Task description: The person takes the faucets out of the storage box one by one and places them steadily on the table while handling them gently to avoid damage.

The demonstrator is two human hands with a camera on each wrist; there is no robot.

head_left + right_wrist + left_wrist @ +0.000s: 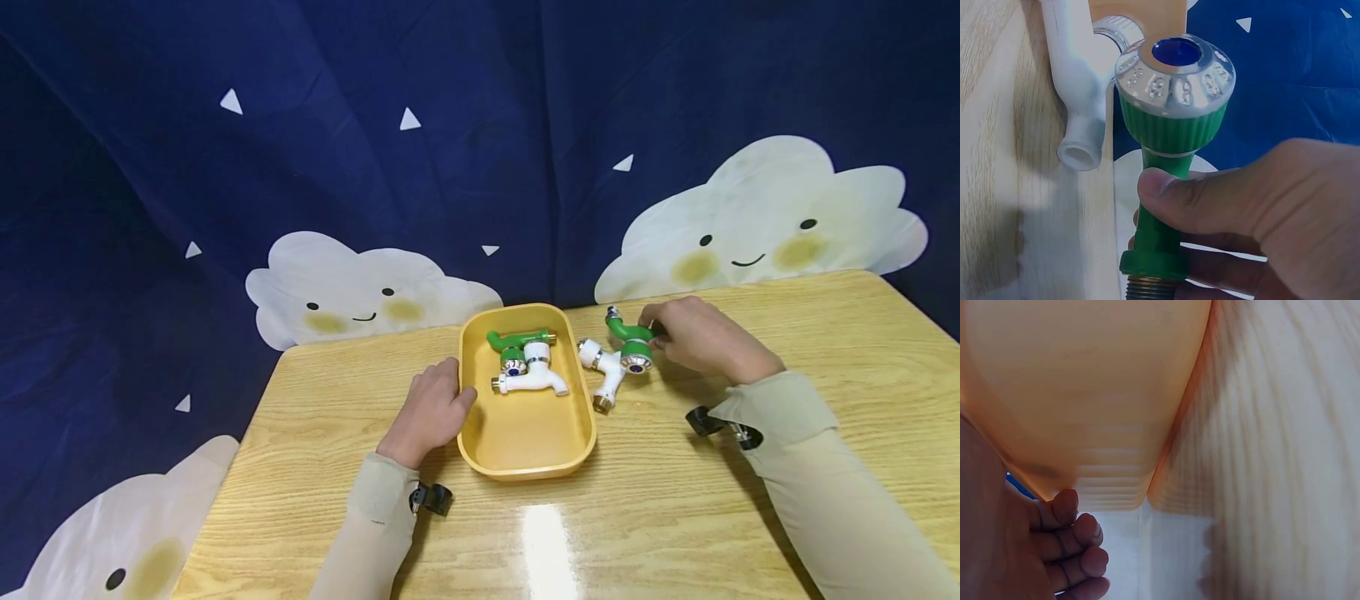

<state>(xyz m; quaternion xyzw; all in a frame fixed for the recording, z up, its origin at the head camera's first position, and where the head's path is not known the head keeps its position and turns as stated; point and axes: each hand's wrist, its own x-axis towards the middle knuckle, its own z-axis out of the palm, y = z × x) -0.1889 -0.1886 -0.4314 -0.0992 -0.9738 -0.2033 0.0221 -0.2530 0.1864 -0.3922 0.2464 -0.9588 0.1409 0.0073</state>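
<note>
My right hand (693,337) grips a green faucet (1163,131), thumb and fingers round its body, just right of the yellow plastic tray (525,471). Its silver knob with a blue centre faces up in the right wrist view, its brass thread below. Partly behind it lies a white faucet (611,379) on the table, beside the tray's right wall. My left hand (431,412) holds the tray's left side, its thumb over the rim and its curled fingers along the outer wall. Inside the tray, another white faucet (532,381) lies against another green faucet (517,342).
The wooden table (337,483) runs back to a dark blue curtain (465,150) printed with smiling clouds and white triangles. Black wrist cameras hang at both sleeves.
</note>
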